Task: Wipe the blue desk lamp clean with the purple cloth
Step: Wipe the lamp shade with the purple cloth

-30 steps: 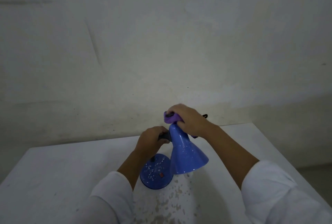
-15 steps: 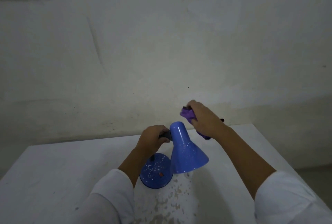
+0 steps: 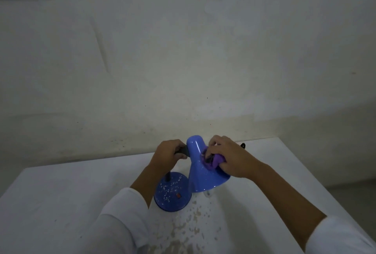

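Blue desk lamp (image 3: 200, 170) neck in closed left hand (image 3: 167, 155), right hand (image 3: 227, 157) bunching purple cloth (image 3: 213, 161) against shade

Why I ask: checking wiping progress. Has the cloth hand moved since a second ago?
Yes. The right hand with the purple cloth has come down from the lamp shade's top to its right flank.

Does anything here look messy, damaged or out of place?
Yes. The lamp base is flecked with whitish specks, and similar flecks litter the white table in front of it. Whether they are flaked paint or dirt is unclear.
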Available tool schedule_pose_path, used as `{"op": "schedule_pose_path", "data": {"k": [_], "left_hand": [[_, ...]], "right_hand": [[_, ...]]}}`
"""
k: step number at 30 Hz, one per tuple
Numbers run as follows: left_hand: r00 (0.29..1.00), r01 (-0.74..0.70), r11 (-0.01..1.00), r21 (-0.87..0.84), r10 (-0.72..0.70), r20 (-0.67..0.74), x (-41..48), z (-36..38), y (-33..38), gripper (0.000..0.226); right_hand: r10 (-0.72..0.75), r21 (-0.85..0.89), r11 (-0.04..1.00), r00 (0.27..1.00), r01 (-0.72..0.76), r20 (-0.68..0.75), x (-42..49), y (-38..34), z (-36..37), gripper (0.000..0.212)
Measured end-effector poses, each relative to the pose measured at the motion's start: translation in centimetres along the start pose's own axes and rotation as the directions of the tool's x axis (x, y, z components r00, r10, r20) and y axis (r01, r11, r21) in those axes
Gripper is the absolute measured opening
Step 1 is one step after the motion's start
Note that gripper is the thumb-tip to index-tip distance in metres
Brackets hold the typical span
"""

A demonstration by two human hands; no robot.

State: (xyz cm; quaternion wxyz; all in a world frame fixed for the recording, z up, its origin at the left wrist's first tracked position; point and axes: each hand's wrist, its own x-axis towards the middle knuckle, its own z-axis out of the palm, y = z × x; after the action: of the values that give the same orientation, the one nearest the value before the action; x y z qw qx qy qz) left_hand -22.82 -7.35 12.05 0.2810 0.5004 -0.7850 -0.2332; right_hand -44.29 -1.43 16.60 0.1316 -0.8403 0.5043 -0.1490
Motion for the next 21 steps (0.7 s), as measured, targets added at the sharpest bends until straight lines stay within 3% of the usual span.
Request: {"op": "schedule_pose_path", "data": {"k": [3,6,8,13,19,21], "left_hand": [[1.0,-0.005,1.0,-0.017,0.005,0.012,-0.1,0.0,0.1,0.018],[1.0,0.012,1.0,-0.024,-0.011,0.019,-0.2,-0.2,0.1,0.018],[1.0,0.018,1.0,-0.013,-0.018,0.021,-0.2,-0.2,0.2,0.018],[1.0,-0.009,1.0,0.017,0.01,-0.008,-0.3,-0.2,0.2,0.017],[1.0,0.023,0.999,0.029,-0.023,0.02,0.0,0.2,0.3,0.021],[0.999,0.032,0.999,0.02,-0.032,0.011,0.0,0.0,0.2,0.021]], "right_hand": [[0.046,0.059,0.997,0.998,-0.049,0.05,-0.4,-0.1,-1.4,0.031],[0.029,0.088,0.996,0.986,-0.015,-0.164,0.4,-1.0,-1.3,0.038],[-0.029,0.02,0.999,0.976,0.034,-0.218,1.1,-1.7,-0.5,0.043],[-0.038,-0.128,0.992,0.987,0.018,-0.155,-0.4,-1.9,2.3,0.039],[-0.01,-0.08,0.997,0.999,0.012,0.031,-4.1,-2.8,0.5,0.026],[0.003,-0.063,0.998,1.0,-0.002,0.023,-3.7,-3.8,-0.6,0.024]]}}
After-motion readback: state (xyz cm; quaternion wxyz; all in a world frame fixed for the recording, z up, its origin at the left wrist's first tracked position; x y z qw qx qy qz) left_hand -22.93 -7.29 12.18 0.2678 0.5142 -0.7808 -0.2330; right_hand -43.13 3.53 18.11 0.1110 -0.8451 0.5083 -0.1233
